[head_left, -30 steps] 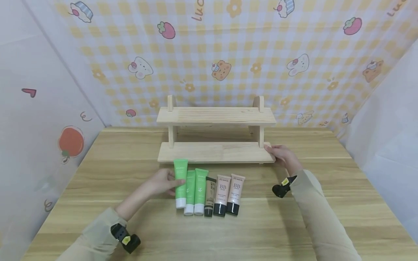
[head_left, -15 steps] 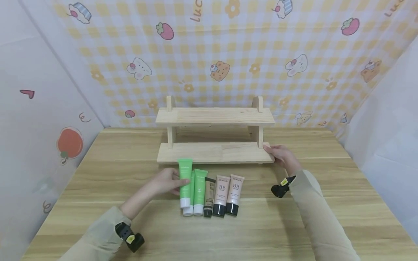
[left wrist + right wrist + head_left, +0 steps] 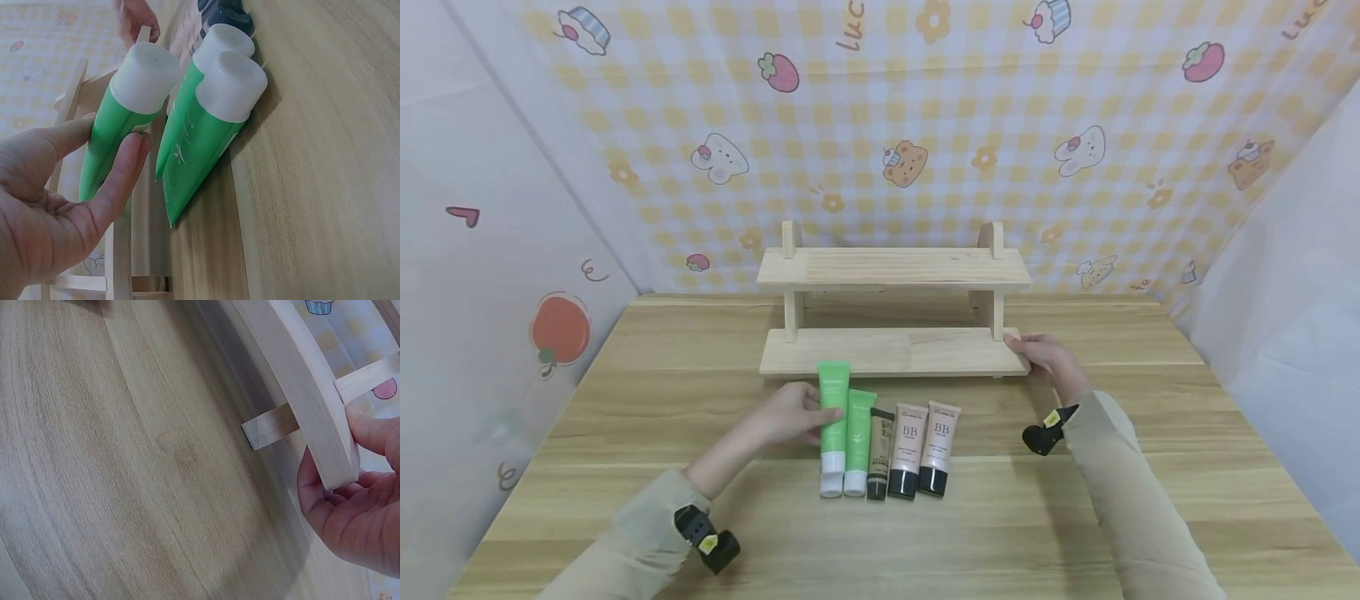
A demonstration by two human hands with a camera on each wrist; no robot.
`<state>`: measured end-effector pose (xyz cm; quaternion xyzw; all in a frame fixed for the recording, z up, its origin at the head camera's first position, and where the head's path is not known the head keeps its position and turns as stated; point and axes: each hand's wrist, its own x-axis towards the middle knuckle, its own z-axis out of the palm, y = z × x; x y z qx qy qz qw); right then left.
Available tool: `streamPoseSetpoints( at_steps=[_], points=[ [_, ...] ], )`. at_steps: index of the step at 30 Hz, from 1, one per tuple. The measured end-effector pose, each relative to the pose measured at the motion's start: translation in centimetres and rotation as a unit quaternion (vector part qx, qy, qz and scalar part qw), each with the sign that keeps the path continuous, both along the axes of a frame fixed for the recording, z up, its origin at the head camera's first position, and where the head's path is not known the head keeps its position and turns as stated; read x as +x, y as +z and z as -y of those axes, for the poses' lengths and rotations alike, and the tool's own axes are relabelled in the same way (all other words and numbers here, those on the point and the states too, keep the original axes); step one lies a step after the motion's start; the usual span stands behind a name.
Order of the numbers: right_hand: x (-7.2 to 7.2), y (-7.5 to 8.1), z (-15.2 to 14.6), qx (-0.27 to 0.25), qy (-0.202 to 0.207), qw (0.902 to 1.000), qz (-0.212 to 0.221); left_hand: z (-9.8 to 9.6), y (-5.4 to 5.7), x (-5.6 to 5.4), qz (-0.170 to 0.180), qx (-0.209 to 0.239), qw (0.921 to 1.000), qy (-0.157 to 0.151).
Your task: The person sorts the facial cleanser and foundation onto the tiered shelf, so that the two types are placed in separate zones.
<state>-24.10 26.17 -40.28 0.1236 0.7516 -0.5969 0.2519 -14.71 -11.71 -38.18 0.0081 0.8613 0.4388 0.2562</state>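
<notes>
My left hand [image 3: 792, 417] pinches a green tube with a white cap [image 3: 833, 417] between thumb and fingers. In the left wrist view this tube [image 3: 128, 100] is raised off the table, beside two more green tubes [image 3: 203, 137] that lie there. From the head view it covers most of one lying tube, while the other green tube [image 3: 859, 437] shows to its right. With thumb on top and fingers beneath, my right hand [image 3: 1048, 362] grips the right end of the lower board of a two-tier wooden shelf [image 3: 895, 350]; the right wrist view shows this board end [image 3: 331, 444] up close.
Right of the green tubes lie a small brown tube with a dark cap [image 3: 880, 454] and two pink BB cream tubes [image 3: 908, 450] with black caps. A checked cartoon cloth [image 3: 850, 133] hangs behind the shelf. The wooden table [image 3: 925, 550] extends toward me.
My left hand has moved a little to the right with the green tube, which now overlaps the lying tube beneath it. My right hand keeps its grip on the shelf.
</notes>
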Motion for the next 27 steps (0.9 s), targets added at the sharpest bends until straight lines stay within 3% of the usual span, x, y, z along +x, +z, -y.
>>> streamPoseSetpoints(
  at_steps=[12, 27],
  points=[
    [0.0, -0.1, 0.0, 0.029, 0.006, 0.9996, -0.001, -1.0, 0.2, -0.4, -0.011, -0.037, 0.9992, -0.012],
    [0.1, 0.0, 0.1, 0.029, 0.008, 0.9996, 0.001, -2.5, 0.0, -1.0, -0.012, -0.008, 0.9997, -0.018]
  ],
)
